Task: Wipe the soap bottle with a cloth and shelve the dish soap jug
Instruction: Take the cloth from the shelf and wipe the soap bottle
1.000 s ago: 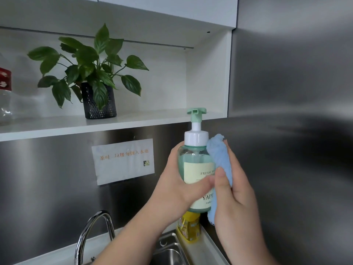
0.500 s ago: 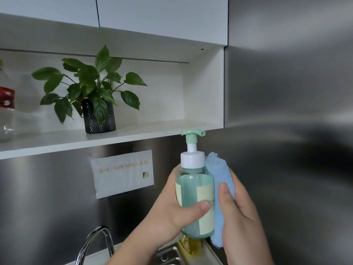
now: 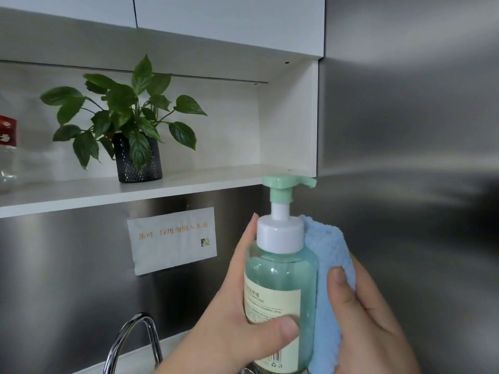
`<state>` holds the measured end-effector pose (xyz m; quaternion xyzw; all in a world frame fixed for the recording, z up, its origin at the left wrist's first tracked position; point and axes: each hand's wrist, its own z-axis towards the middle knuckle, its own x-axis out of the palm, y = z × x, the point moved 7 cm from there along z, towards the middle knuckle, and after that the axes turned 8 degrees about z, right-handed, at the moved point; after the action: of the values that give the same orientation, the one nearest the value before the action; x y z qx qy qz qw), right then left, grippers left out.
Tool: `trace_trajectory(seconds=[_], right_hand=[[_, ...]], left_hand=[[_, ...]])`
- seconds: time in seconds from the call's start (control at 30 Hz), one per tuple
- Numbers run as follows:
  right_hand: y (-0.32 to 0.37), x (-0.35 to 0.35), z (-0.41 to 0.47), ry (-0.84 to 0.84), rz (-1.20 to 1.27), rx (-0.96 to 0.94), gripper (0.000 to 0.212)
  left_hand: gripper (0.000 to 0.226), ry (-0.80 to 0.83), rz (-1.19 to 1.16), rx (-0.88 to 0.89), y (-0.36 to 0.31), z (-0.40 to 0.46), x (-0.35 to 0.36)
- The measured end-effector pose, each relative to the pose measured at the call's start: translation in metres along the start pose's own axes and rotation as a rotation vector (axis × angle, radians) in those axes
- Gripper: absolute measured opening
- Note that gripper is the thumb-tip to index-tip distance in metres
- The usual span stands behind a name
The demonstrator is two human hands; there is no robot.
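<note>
Soap bottle (image 3: pixel 280 287) held upright in mid-air, below the shelf (image 3: pixel 135 188) edge, in front of the steel wall panel (image 3: pixel 405 211). Left hand (image 3: pixel 243 306) wraps it: thumb across the label, fingers curled round the far side. Right hand (image 3: pixel 370 317) presses a folded blue cloth (image 3: pixel 328 279) flat against the bottle's right side; thumb on the cloth, fingers behind it, close together. Pump head points right. Surroundings: potted plant (image 3: pixel 129 125) on shelf, well apart; clear bottle w/ red label (image 3: pixel 8 147) at far left; paper notice (image 3: pixel 172 238) on wall; tap (image 3: pixel 135 344) lower left. Dish soap jug not in view.
</note>
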<state>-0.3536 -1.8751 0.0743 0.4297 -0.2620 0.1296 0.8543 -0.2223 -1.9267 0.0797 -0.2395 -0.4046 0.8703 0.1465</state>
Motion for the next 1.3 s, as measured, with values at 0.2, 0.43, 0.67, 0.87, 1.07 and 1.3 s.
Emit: trace_trajectory(seconds=[0.2, 0.43, 0.67, 0.87, 1.07, 1.3], right_hand=[[0.012, 0.031, 0.0, 0.224, -0.489, -0.268, 0.047], [0.005, -0.013, 0.004, -0.101, 0.041, 0.014, 0.025], [-0.005, -0.018, -0.002, -0.071, -0.125, -0.038, 0.025], [-0.002, 0.009, 0.011, 0.202, -0.486, -0.227, 0.055], [0.0, -0.024, 0.014, -0.132, -0.006, 0.014, 0.022], [-0.017, -0.025, 0.014, -0.139, -0.202, 0.059, 0.034]], left_hand=[[0.076, -0.247, 0.039, 0.02, 0.005, 0.001, 0.005], [0.062, 0.001, -0.03, -0.021, -0.002, -0.005, 0.006], [0.088, 0.033, -0.064, -0.109, 0.022, 0.007, 0.013], [0.066, -0.296, 0.172, -0.043, 0.012, 0.008, 0.012], [0.063, -0.015, -0.007, -0.082, 0.002, 0.004, 0.011], [0.075, 0.019, -0.004, -0.163, 0.04, 0.021, 0.011]])
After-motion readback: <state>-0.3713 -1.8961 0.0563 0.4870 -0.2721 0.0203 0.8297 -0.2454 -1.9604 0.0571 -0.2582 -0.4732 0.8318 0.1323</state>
